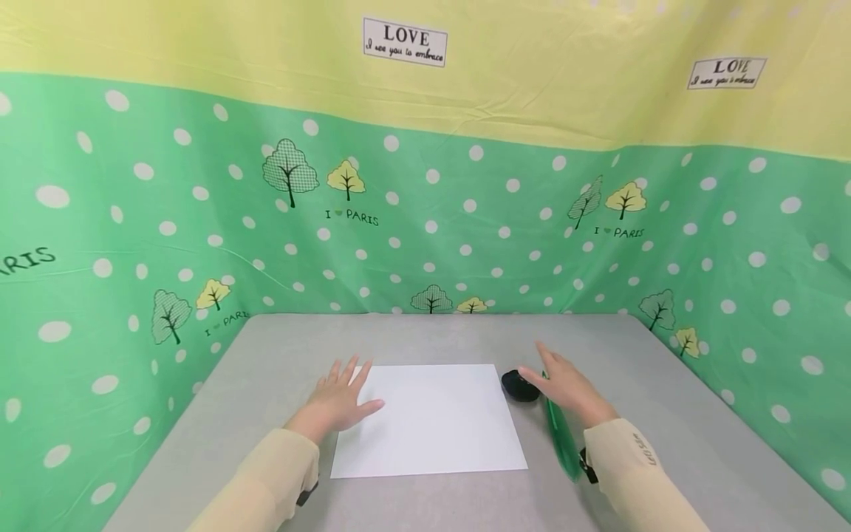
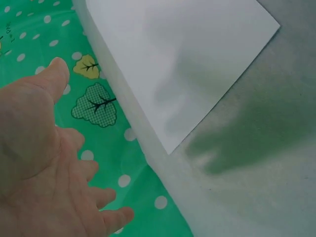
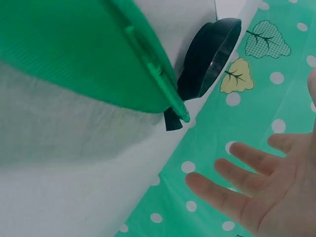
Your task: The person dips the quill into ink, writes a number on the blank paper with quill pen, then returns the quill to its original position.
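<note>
A blank white sheet of paper [image 1: 432, 421] lies flat on the grey table. My left hand [image 1: 335, 403] hovers over its left edge, fingers spread and holding nothing; the left wrist view shows the hand's shadow on the paper [image 2: 197, 64]. To the right of the sheet lies a rounded black object [image 1: 520, 386], bowl-like in the right wrist view. Beside it is a flat, ribbed green object [image 1: 561, 436], with a green pen-like rod [image 3: 160, 81] along its edge. Above these two my right hand [image 1: 564, 383] is held with extended fingers, gripping nothing and partly covering both.
The grey table [image 1: 439, 336] ends at a curtain [image 1: 425, 244] of green and yellow cloth with white dots and trees, which surrounds its back and sides. A dark band [image 1: 588, 467] shows at the right wrist.
</note>
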Available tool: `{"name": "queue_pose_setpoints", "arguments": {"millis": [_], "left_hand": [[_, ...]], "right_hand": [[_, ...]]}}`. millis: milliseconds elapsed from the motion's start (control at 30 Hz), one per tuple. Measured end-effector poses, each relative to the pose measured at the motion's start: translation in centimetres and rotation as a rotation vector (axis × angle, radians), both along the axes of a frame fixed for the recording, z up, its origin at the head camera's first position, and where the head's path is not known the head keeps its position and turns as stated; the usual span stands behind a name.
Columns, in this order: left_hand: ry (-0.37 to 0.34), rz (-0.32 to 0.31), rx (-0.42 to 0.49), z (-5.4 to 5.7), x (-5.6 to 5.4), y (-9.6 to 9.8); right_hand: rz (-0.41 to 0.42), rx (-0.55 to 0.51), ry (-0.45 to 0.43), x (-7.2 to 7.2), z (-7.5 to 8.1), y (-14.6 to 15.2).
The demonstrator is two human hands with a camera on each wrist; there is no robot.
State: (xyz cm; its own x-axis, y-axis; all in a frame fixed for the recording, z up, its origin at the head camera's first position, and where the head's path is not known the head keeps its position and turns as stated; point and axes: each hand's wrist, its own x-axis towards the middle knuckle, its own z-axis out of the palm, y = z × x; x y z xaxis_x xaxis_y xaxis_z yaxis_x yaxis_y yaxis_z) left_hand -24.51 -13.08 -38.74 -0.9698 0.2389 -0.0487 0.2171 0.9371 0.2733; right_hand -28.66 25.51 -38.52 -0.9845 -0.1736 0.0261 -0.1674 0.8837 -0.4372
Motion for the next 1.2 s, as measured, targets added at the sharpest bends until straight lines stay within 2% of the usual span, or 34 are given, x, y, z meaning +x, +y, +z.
{"name": "queue_pose_setpoints", "arguments": {"millis": [367, 700, 1200], "left_hand": [[-0.041, -0.034, 0.029, -0.2, 0.7, -0.4], [-0.083, -0.021, 0.018, -0.7, 1.1, -0.3], [-0.093, -0.042, 0.033, -1.8, 1.6, -0.4]], "right_hand": [[-0.006, 0.025, -0.035, 0.4, -0.2, 1.1], [-0.004, 0.032, -0.043, 1.0, -0.9, 1.5], [-0.002, 0.093, -0.052, 1.7, -1.1, 1.3]]}}
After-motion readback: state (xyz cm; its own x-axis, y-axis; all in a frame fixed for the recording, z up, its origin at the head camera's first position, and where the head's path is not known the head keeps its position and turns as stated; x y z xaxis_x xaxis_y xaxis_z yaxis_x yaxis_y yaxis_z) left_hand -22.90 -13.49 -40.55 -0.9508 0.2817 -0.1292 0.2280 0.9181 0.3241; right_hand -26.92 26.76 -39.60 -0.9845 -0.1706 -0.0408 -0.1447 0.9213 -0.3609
